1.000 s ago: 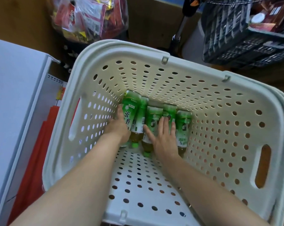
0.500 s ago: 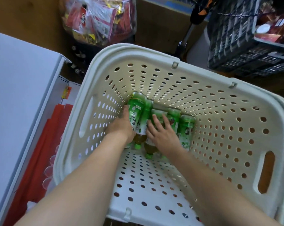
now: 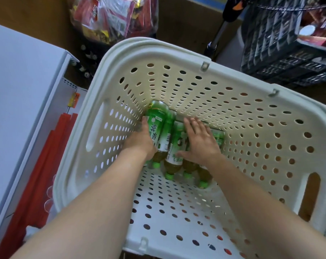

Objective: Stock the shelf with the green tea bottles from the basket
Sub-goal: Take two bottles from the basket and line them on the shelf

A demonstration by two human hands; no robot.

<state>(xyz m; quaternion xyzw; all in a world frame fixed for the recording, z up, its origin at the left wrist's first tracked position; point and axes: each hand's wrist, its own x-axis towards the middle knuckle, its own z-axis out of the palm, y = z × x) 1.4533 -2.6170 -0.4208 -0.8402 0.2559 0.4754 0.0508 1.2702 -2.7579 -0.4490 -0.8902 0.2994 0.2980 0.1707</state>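
Green tea bottles [image 3: 159,128] against basket [image 3: 281,139] wall.

One cream basket [image 3: 177,51], five green tea bottles [image 3: 159,126], two hands, one black crate [image 3: 281,53].

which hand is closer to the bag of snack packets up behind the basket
Left. The left hand grips the leftmost green tea bottle in the basket, on the side below the bag of snack packets. The right hand lies farther right, across the other bottles.

you're in a shop, white shelf unit [image 3: 18,101] left, bagged snack packets [image 3: 109,17] ahead, stock basket [image 3: 177,53], black crate [image 3: 281,43]
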